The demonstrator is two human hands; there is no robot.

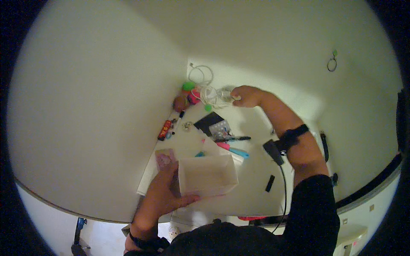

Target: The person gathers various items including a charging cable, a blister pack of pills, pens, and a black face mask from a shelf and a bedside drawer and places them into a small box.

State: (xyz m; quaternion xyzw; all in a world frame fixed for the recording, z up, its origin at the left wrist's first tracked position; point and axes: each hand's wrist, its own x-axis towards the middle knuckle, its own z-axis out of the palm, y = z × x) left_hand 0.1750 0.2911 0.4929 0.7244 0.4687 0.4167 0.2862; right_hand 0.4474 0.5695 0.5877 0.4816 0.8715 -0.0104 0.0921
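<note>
My left hand grips the left side of an open, whitish rectangular box near the table's front. Its visible inside holds nothing. My right hand reaches to the back of the table, its fingers on a clear, see-through object that is blurred. Just left of that object lies a coiled white cable. Beside the cable are a green ball, a brownish ball and a small green pompom. A pinkish patterned card or packet lies by my left fingers.
Mid-table are a black flat piece, a silvery blister pack, a black pen and a pink-and-blue handled tool. A red packet and a marker lie left. A small black bar lies right. Walls enclose the back and sides.
</note>
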